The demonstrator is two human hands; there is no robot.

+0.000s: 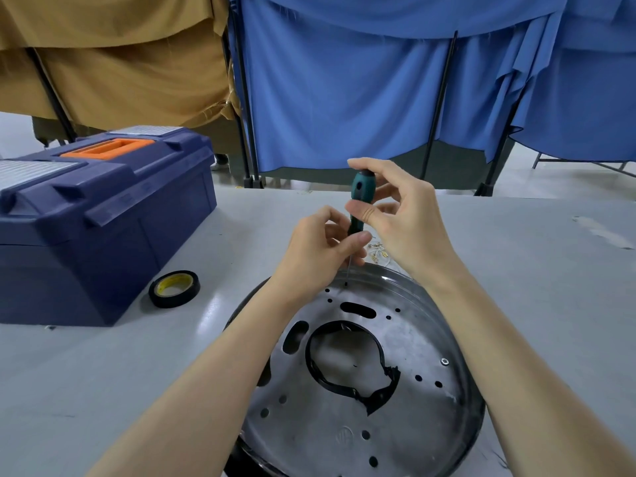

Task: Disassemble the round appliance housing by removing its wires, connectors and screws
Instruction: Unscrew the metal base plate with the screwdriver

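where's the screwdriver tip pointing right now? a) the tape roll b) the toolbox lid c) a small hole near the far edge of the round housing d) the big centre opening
c: left hand and right hand hold the screwdriver upright, its shaft ending at the round housing's far edge.

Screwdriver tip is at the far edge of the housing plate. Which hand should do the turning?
Right. The right hand pinches the screwdriver handle near its top, free to twist; the left hand grips low by the shaft, steadying the tip on the round housing.
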